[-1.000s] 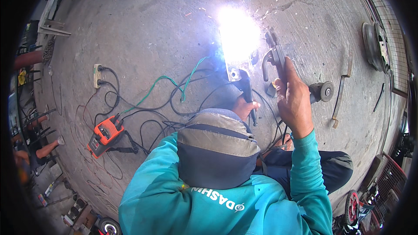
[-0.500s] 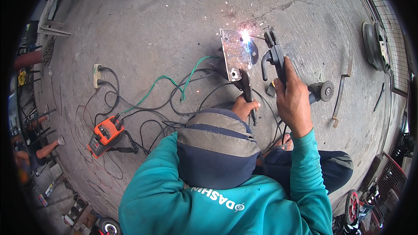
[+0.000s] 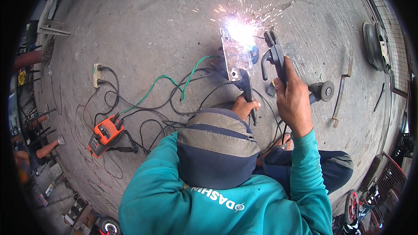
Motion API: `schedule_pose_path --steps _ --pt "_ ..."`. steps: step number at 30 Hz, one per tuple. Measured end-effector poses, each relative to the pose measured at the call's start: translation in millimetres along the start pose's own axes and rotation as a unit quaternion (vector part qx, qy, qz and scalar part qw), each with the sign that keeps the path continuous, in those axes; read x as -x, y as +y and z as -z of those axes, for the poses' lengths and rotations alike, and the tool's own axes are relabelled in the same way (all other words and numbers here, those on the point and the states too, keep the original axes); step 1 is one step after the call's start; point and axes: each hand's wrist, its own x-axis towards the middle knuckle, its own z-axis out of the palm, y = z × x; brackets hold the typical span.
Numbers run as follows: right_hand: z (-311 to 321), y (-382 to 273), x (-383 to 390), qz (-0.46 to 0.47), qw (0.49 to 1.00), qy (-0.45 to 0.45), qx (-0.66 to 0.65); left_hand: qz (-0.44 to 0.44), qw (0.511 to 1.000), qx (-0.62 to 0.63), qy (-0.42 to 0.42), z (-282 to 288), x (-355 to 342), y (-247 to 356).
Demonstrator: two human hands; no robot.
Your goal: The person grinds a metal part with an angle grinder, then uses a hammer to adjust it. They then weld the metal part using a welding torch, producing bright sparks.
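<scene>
My right hand (image 3: 295, 104) is closed round a black welding electrode holder (image 3: 276, 56). The thin rod in its jaws reaches left to a bright arc at the upper edge of a rusty metal plate (image 3: 235, 58) with holes in it. Glare hides that corner and the rod's tip. Below the plate, my left hand (image 3: 244, 107) grips a long dark metal tool (image 3: 247, 89) whose upper end meets the plate's lower edge; its kind is unclear. A dark rounded part (image 3: 254, 54) shows behind the plate's right side.
Left on the concrete floor stands an orange welding machine (image 3: 106, 135) with black cables and a green wire (image 3: 163, 77). A socket block (image 3: 97, 76) lies beyond it. An angle grinder (image 3: 322, 91), a bent metal strip (image 3: 343, 89) and wheel rims (image 3: 375, 45) are to the right.
The arc has grown much brighter and larger, and its sparks now spray farther upward and outward. Both hands, the holder and the plate stay nearly where they were.
</scene>
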Motion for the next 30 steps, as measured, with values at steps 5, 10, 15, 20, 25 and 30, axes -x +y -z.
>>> schedule_pose_path --steps 5,10,15,20,25,30 --pt "3 -8 -2 -0.04 0.999 -0.025 -0.019 0.01 1.0 -0.009 0.005 3 -1 -3" --pt "3 -5 -1 -0.038 0.998 -0.021 -0.039 0.01 0.999 -0.039 -0.002 2 0 2" --pt "7 -11 -2 -0.01 1.0 -0.023 -0.011 0.024 0.998 -0.043 0.047 -7 4 19" --pt "2 -5 -2 -0.038 0.999 -0.016 -0.035 0.027 0.998 -0.065 -0.003 5 -2 -2" --pt "-2 -2 -2 -0.024 1.0 -0.005 0.004 0.0 0.999 -0.047 0.012 0 0 3" --pt "0 -6 -3 -0.012 1.0 -0.017 -0.013 0.004 1.0 -0.004 0.022 -1 1 4"
